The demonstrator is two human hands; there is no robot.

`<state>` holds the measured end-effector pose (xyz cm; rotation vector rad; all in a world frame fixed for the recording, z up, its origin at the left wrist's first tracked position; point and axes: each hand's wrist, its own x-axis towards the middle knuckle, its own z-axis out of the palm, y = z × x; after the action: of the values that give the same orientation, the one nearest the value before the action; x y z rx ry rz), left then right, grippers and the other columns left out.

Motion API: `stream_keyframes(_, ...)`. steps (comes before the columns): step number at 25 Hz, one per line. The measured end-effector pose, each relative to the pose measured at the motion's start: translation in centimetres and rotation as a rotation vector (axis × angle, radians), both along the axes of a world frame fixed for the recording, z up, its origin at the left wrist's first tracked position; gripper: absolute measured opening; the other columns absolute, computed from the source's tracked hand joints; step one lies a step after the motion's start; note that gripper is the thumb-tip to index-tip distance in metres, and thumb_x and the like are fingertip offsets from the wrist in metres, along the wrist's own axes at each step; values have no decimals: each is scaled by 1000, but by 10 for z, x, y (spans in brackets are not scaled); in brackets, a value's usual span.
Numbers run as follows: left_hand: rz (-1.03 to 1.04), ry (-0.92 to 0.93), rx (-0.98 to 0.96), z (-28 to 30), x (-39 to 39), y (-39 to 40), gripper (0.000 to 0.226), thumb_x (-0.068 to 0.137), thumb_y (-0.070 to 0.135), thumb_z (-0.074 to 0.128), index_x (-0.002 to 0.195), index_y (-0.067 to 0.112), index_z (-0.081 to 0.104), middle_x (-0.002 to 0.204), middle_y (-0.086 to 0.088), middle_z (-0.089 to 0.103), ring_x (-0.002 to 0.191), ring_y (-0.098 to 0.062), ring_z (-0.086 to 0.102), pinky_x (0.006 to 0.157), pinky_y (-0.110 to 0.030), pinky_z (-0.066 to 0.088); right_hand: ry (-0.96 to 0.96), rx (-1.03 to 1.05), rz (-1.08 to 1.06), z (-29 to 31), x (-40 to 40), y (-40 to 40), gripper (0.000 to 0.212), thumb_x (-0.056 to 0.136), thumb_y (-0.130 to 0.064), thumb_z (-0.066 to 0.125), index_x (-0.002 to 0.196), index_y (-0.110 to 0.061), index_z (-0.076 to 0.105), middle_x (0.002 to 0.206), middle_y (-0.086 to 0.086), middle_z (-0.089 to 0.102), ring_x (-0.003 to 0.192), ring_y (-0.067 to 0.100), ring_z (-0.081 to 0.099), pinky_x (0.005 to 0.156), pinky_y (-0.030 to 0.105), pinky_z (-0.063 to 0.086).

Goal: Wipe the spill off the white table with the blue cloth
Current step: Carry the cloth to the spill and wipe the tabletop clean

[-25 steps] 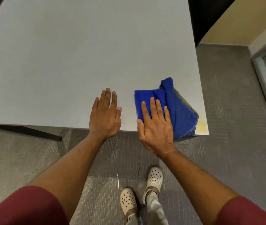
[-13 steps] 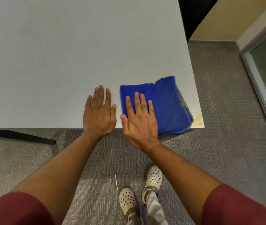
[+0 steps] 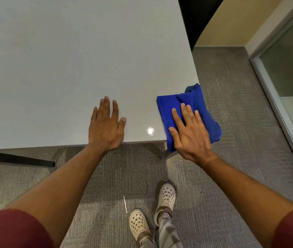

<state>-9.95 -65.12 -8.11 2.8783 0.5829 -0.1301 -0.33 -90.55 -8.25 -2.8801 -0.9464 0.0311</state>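
RISK: your right hand [image 3: 189,130], fingers spread, presses the folded blue cloth [image 3: 176,104] flat over the white table [image 3: 70,59] corner | cloth overhangs, could slide off | left hand [image 3: 106,126] flat, fingers loosely together | spill hidden, residue may remain

white table [image 3: 70,68]: smooth, faintly glossy top — you can see a bright glint near its front edge
blue cloth [image 3: 176,108]: soft, matt terry-like fabric, folded
carpet [image 3: 231,122]: rough, ribbed weave
shoes [image 3: 166,196]: perforated, probably foam or plastic — hard to tell
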Motion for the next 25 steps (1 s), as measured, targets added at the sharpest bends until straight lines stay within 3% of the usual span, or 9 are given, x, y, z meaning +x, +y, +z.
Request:
stream_keyframes(6, 9, -36, 28, -2, 3, -4, 67, 99, 44, 19, 155, 10, 6, 164, -18, 0, 152, -26, -4, 123, -42, 1, -25, 2, -149, -5, -4, 11, 66, 99, -48, 22, 154, -13, 25, 162, 20, 20, 151, 33, 14, 123, 48, 10)
stream_keyframes(13, 8, -50, 67, -7, 2, -3, 70, 97, 47, 14, 155, 9, 9, 164, -18, 6, 152, -28, 3, 123, -43, 6, 31, 57, 36, -7, -44, 76, 69, 99, -53, 22, 155, -13, 22, 162, 20, 17, 152, 32, 12, 122, 50, 14)
stream_keyframes(20, -10, -29, 43, -4, 1, -3, 70, 98, 51, 11, 156, 12, 2, 164, -14, -2, 152, -24, -5, 123, -41, 1, -57, 1, -81, -12, 2, -3, 67, 99, -51, 28, 154, -11, 27, 160, 19, 25, 149, 31, 22, 123, 47, 15)
stream_keyframes(25, -3, -24, 50, -5, 2, -4, 68, 100, 47, 15, 155, 11, 2, 164, -16, -3, 152, -25, -6, 123, -42, 0, -1, 15, -176, -10, 13, -30, 69, 99, -51, 20, 155, -11, 19, 163, 21, 14, 151, 33, 11, 123, 49, 12)
